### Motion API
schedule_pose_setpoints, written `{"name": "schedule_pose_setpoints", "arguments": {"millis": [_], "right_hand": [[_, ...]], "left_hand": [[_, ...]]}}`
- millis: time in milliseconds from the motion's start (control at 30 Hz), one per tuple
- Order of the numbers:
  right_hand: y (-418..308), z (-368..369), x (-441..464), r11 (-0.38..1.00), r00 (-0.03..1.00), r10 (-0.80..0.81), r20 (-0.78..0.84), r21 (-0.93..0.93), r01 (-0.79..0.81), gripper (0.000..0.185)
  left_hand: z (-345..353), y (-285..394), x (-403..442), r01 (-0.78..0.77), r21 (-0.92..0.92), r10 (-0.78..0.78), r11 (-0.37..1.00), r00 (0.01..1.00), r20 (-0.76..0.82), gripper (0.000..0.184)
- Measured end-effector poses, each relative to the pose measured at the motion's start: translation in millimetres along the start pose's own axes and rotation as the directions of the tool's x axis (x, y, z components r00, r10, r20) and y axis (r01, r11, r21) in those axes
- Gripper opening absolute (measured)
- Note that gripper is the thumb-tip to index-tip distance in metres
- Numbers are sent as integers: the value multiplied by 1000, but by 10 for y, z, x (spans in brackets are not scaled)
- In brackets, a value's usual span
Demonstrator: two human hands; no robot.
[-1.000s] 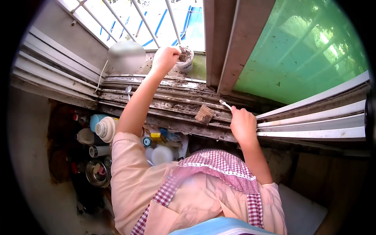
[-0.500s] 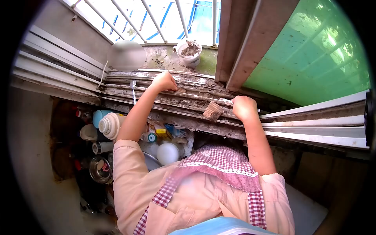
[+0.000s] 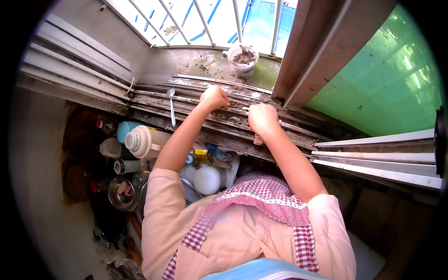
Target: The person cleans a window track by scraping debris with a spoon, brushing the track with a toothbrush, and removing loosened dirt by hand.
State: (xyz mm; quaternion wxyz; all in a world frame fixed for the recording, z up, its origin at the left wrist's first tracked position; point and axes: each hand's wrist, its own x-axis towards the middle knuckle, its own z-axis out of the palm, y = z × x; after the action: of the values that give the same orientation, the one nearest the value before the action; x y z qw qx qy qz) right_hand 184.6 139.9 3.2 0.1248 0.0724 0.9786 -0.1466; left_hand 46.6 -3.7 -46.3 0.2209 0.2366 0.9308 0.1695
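Note:
My left hand (image 3: 214, 98) is closed over the dirty window track (image 3: 191, 101); what its fingers hold, if anything, is too small to name. Close by on the right, my right hand (image 3: 262, 117) is wrapped round a thin white tool (image 3: 246, 108), whose tip pokes out at the left of the fist. Under that hand a bit of the ridged brown piece (image 3: 257, 139) shows, the rest hidden. A spoon (image 3: 171, 106) lies across the tracks left of my left hand. Beyond the tracks stands a white tub (image 3: 243, 60) with brown debris inside.
White bars (image 3: 201, 21) close off the window's far side. A green pane (image 3: 378, 84) stands at the right, with white frame rails (image 3: 373, 156) below it. Under the sill at the left are a cream thermos (image 3: 147, 141), a white round container (image 3: 206, 180) and a metal bowl (image 3: 122, 192).
My left hand has come from the tub down to the tracks. My right hand has moved left with the white tool, over the ridged brown piece. The view has shifted.

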Motion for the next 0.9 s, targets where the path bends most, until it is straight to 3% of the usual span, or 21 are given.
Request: {"name": "schedule_pose_setpoints", "arguments": {"millis": [233,400,467,600,667,767,800,867,900], "right_hand": [[-17,-368,-32,996,994,12,-105,-81,-21,20],[293,-392,-365,998,980,37,-196,54,-27,17],[416,-365,-523,995,977,56,-204,89,-38,17],[607,-299,-797,990,965,122,-231,101,-102,17],[664,-277,-918,986,960,157,-231,100,-137,17],[730,-227,-1044,977,960,179,-217,152,-148,17],[750,-209,-1075,974,960,186,-207,168,-152,17],[802,-168,-1113,976,955,184,-232,160,-149,19],[814,-152,-1130,976,950,192,-246,154,-157,20]], "left_hand": [[98,-232,85,7,-243,2,970,999,40,22],[90,-314,135,9,-407,21,913,997,69,21],[-62,-181,53,89,-451,-31,888,990,135,19],[-287,-205,130,283,-714,-74,640,948,310,20],[-516,-49,167,258,-657,-147,709,964,220,20],[-801,128,346,224,-739,-157,636,975,160,18],[-913,260,352,170,-706,-149,688,984,92,18],[-946,359,536,34,-757,-101,652,994,-42,18],[-913,457,567,-138,-602,5,787,976,-217,18]]}}
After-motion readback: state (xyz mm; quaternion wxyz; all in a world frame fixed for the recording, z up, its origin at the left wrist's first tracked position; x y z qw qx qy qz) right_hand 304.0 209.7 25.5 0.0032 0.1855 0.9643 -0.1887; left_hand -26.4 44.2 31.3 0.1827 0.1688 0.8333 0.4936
